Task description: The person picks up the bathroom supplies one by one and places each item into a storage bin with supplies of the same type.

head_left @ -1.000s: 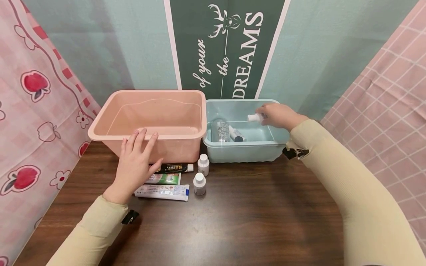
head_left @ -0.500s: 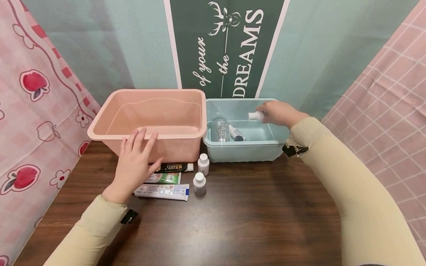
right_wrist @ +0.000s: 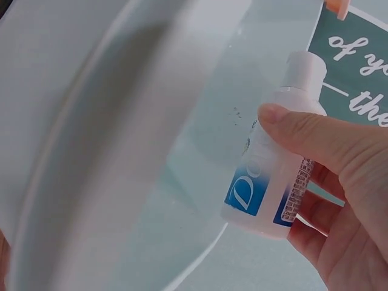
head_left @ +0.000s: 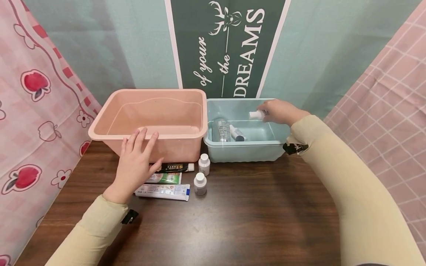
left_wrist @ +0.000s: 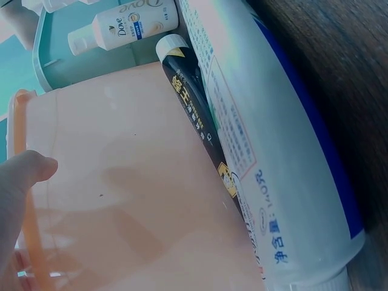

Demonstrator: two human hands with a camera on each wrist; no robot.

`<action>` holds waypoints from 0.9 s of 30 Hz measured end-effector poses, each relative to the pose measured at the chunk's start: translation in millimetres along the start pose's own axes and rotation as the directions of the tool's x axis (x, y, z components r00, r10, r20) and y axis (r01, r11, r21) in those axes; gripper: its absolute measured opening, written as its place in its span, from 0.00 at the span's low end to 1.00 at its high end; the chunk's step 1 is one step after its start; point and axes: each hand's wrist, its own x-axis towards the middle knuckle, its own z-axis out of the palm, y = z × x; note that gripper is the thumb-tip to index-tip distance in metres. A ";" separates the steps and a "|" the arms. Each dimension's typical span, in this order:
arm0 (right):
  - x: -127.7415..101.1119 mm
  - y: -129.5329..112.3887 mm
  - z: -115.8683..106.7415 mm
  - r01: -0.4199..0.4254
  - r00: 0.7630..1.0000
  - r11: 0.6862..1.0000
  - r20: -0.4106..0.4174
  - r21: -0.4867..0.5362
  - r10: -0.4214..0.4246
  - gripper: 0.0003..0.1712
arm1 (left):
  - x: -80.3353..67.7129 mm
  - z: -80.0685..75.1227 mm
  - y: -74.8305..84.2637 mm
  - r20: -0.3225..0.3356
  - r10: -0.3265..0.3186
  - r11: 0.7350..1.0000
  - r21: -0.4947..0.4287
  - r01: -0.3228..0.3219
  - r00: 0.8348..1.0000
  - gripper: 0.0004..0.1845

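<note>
My right hand point(head_left: 281, 112) grips a small white Dove bottle point(right_wrist: 276, 151) with a blue label, thumb on one side and fingers on the other. It is held within the opening of the blue bin point(head_left: 244, 147), cap pointing left. Inside that bin lie a clear bottle point(head_left: 221, 130) and a small white bottle with a dark cap point(head_left: 237, 133). My left hand point(head_left: 134, 162) rests with fairly straight fingers on the front rim of the pink bin point(head_left: 179, 146); its thumb point(left_wrist: 42, 168) shows in the left wrist view. No things show inside the pink bin.
In front of the pink bin lie a black tube point(head_left: 174, 167), a green and white tube point(head_left: 168, 178) and a white tube with a blue end point(head_left: 166, 192). Two small white bottles stand beside them, one behind point(head_left: 204, 165) the other. Curtains enclose the wooden table point(head_left: 249, 214).
Almost nothing differs. The right hand with its Dove bottle shifts very slightly upward in the head view, while the left hand stays on the pink rim.
</note>
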 end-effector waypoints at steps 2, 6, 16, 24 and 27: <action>1.1 -0.4 -0.5 0.003 1.000 1.000 0.001 0.000 -0.003 0.22 | -0.5 -0.4 -0.1 0.000 -0.001 1.000 0.000 0.001 1.000 0.41; 2.8 -4.6 -3.2 -0.012 1.000 1.000 0.017 0.002 0.012 0.22 | -0.3 -1.1 -0.3 0.000 0.000 1.000 0.000 0.000 1.000 0.41; 7.8 -2.5 -5.0 -0.008 1.000 1.000 0.022 0.012 0.007 0.21 | 0.3 0.0 0.3 0.001 -0.006 1.000 0.016 0.006 1.000 0.41; 9.2 -2.6 -7.5 -0.041 0.998 0.999 0.049 0.027 0.039 0.23 | 0.3 1.1 -0.5 0.002 -0.007 1.000 0.027 0.007 1.000 0.42; 10.2 -2.0 -7.1 -0.036 0.998 0.999 0.046 0.025 0.035 0.23 | 0.3 0.8 -0.7 0.004 -0.005 1.000 0.027 0.005 1.000 0.42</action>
